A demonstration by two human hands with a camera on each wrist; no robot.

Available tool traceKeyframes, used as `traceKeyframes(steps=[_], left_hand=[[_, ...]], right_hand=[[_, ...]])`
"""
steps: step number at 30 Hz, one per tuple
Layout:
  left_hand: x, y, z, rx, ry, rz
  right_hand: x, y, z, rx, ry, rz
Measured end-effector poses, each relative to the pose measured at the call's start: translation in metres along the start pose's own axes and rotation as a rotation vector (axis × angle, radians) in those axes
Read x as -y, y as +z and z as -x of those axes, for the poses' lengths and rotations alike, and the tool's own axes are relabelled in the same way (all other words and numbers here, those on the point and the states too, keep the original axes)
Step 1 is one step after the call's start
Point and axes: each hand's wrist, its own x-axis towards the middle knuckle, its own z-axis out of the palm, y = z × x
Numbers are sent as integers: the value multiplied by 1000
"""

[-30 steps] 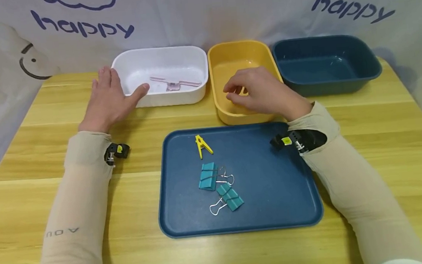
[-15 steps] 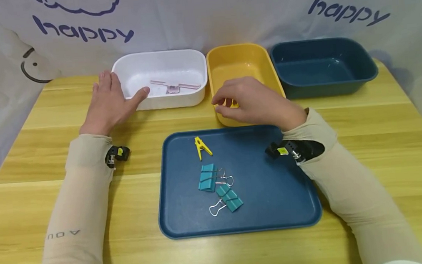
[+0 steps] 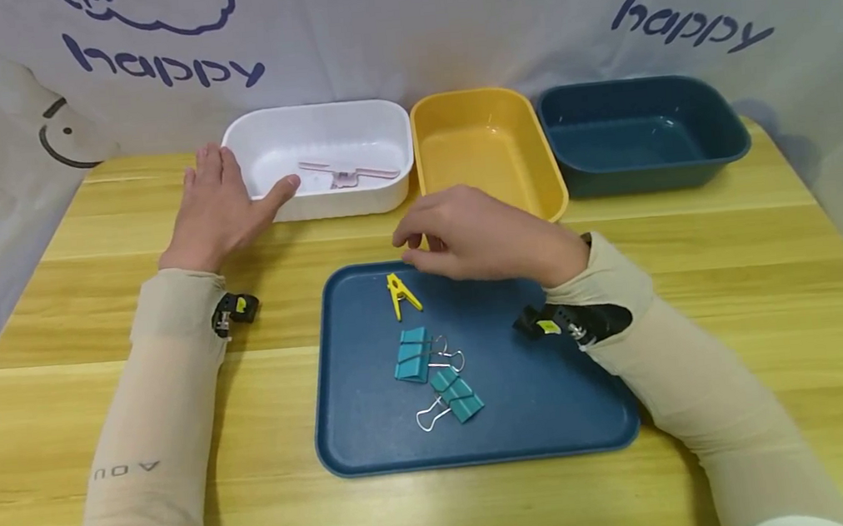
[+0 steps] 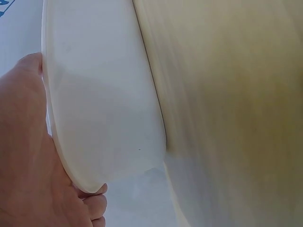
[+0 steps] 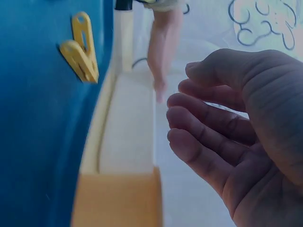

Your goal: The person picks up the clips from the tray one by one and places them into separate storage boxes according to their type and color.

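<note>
My left hand (image 3: 213, 199) rests on the left end of the white bin (image 3: 341, 203), fingers straight and thumb over its front rim. A pale pink clip with long arms (image 3: 345, 178) lies inside that bin. Over the back edge of the blue tray (image 3: 555, 418) hovers my right hand (image 3: 483, 237), its fingers loosely curved; the right wrist view finds nothing between them. Close to it on the tray is a yellow clothespin (image 3: 400, 294), also visible in the right wrist view. Two teal binder clips, one (image 3: 413, 356) behind the other (image 3: 457, 393), lie nearer the tray's front.
The yellow bin (image 3: 555, 201) stands at the back middle, its front partly hidden by the right hand. To its right is a dark blue-green bin (image 3: 647, 176). A white cloth with drawings (image 3: 446, 27) hangs behind the wooden table (image 3: 188, 517).
My right hand has come out of the yellow bin, moving left and toward the front, near the yellow clothespin. My left hand has stayed on the white bin.
</note>
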Motion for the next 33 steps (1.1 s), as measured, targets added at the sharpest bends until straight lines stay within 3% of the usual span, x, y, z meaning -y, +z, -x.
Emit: traceKeyframes(steps=[6, 14, 33], left_hand=[[1, 1, 1, 8, -9, 1], [3, 2, 1, -18, 18, 15], [0, 0, -1, -5, 8, 0]], right_hand=[[13, 15, -7, 98, -45, -1], [17, 27, -12, 156, 7, 6], [13, 38, -16, 165, 65, 30]])
